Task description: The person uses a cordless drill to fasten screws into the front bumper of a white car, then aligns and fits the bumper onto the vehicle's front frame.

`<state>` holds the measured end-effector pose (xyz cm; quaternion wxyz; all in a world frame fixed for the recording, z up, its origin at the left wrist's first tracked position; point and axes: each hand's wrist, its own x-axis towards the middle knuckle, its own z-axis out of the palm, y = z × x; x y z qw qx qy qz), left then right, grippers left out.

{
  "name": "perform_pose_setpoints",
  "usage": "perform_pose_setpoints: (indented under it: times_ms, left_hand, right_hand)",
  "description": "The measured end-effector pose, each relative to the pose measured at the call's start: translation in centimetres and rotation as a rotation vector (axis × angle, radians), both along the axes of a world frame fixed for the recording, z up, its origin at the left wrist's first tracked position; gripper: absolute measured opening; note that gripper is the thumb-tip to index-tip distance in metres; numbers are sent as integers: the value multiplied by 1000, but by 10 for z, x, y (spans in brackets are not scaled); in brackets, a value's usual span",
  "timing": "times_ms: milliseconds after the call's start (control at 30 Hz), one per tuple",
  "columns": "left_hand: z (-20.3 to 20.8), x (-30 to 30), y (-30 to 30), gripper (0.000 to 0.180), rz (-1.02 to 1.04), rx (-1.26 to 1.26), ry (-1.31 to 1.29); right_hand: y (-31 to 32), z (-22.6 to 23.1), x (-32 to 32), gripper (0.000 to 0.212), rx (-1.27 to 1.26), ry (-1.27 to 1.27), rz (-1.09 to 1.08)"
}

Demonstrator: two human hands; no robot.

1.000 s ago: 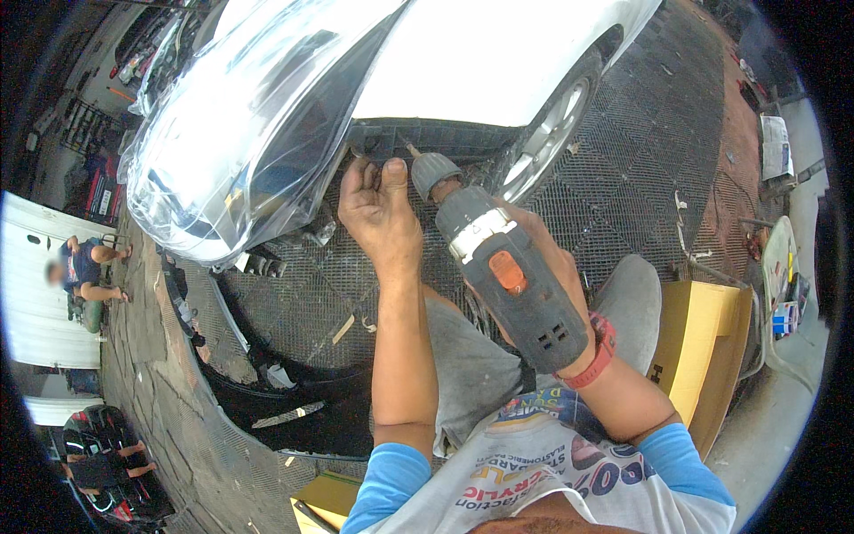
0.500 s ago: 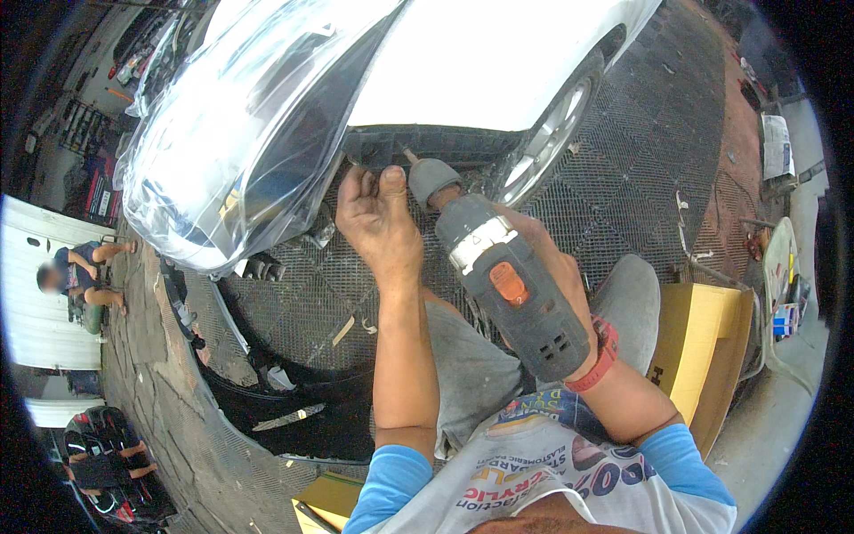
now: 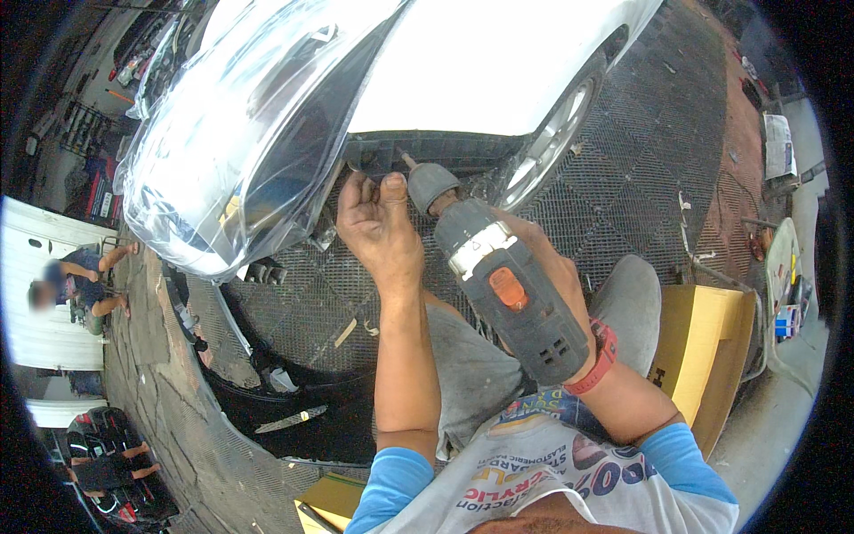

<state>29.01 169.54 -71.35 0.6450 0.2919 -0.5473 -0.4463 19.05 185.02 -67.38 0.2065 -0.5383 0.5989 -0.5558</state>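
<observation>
Filling right hand [image 3: 556, 267]: drill [image 3: 507, 289] (upright)

The right hand [image 3: 551, 267] grips a grey cordless drill [image 3: 503, 285] with an orange trigger patch, its bit touching the dark underside panel [image 3: 427, 147] of the white car [image 3: 480, 62]. Just left of the drill's chuck, the left hand [image 3: 381, 227] pinches at that panel. A yellow box [image 3: 703, 356] sits right of the drill.

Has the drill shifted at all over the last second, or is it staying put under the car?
No, barely: the drill keeps its bit at the same dark panel under the white car, beside the left hand.
</observation>
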Motion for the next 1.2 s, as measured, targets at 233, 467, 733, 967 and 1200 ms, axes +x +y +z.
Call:
perform_pose_setpoints:
  times_ms: [233,467,733,967,1200]
  left_hand:
    - [0,-2,2,30,25,23,-25]
    - [2,-2,0,34,25,17,-31]
    - [4,0,1,32,-35,43,27]
    - [4,-1,2,28,-21,79,11]
    - [-5,3,-3,30,-3,26,-10]
  right_hand:
    - [0,-1,-2,56,12,-5,-1]
    - [0,-1,0,57,40,11,-4]
    - [-1,1,-1,59,13,57,-11]
    - [0,2,-3,59,77,9,6]
    - [-1,-2,-1,60,65,14,-6]
